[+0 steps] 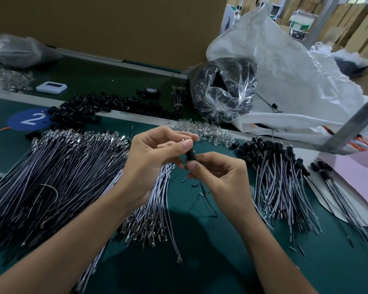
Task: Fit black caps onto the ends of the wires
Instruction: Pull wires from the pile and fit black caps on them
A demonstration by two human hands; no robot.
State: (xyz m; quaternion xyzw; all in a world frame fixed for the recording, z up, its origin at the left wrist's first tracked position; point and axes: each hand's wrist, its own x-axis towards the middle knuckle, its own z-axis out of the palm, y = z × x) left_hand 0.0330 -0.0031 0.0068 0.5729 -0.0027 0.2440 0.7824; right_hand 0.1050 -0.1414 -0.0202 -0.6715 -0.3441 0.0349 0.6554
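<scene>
Above green bench, mid-frame: left hand and right hand meet on single black cap. Left thumb and fingers pinch cap's upper end; right thumb and forefinger pinch lower end, thin wire trailing below. Big heap of uncapped wires at left; capped wires fanned at right; loose black caps piled behind, beside blue disc marked 2.

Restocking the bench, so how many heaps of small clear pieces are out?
2: a far-left heap beside the grey bag, and a middle heap in front of the clear bag of black parts. More may be hidden inside bags.
</scene>
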